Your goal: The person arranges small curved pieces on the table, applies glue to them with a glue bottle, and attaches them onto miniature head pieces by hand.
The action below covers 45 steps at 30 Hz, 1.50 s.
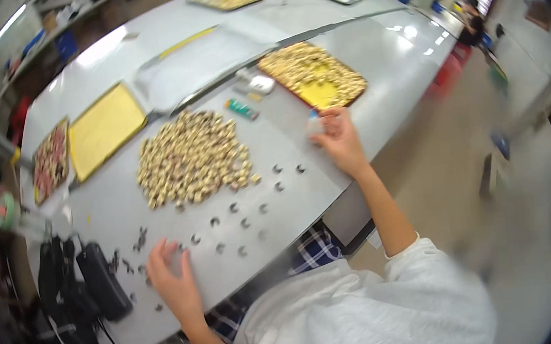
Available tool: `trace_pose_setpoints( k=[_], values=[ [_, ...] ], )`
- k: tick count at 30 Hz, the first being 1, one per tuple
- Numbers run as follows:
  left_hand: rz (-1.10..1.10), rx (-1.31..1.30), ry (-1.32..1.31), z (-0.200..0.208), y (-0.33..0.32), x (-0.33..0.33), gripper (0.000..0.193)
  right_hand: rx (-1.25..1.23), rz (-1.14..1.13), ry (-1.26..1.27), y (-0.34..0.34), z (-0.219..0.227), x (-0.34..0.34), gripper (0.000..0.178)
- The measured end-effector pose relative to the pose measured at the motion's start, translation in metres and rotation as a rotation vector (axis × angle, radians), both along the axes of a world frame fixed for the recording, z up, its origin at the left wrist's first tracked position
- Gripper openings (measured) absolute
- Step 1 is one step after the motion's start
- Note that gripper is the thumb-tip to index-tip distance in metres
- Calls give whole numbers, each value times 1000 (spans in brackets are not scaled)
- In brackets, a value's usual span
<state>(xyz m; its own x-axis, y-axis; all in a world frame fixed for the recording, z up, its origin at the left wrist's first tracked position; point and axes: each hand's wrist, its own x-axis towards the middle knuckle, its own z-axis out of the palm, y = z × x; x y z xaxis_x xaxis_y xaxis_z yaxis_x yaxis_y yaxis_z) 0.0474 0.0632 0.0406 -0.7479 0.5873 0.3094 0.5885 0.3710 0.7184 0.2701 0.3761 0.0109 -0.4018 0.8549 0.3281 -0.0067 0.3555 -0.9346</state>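
Observation:
My right hand (pixel 341 141) is closed, pinching a small whitish bottle-like thing with a blue top (pixel 314 124) at the near corner of a tray. That yellow tray (pixel 318 92) is partly covered with small pale-gold pieces, its yellow bottom showing in a patch. Over the table's near left part, my left hand (pixel 175 277) has its fingers apart, close to small dark C-shaped pieces (pixel 195 239). Several more of these lie spread out singly to its right. Beyond them sits a wide heap of small gold and dark pieces (pixel 193 156).
On the grey table (pixel 308 206) stand a yellow tray (pixel 106 130), a tray of reddish pieces (pixel 51 160) and a large translucent sheet (pixel 205 63). A green tube (pixel 241 109) lies behind the heap. Black devices with a cable (pixel 103 281) occupy the left edge. People are farther off.

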Motion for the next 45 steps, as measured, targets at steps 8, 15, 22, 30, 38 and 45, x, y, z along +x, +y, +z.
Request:
trace_pose_setpoints(
  k=[8,15,22,30,38,45],
  values=[
    [64,23,-42,0,4,6,30,76,-40,-74,-5,1,13,42],
    [23,-6,95,-8,1,2,33,563,-395,-442,57,32,56,38],
    [27,-37,51,-3,7,5,33,401,-369,-1166,160,19,35,74],
    [17,-34,-21,-3,6,4,33,402,-184,-978,177,23,-10,79],
    [-4,-39,-24,-4,8,3,32,664,-207,-1020,170,18,-28,53],
    [-1,-59,-38,-4,5,2,32,587,-140,-877,167,29,-27,31]
  ],
)
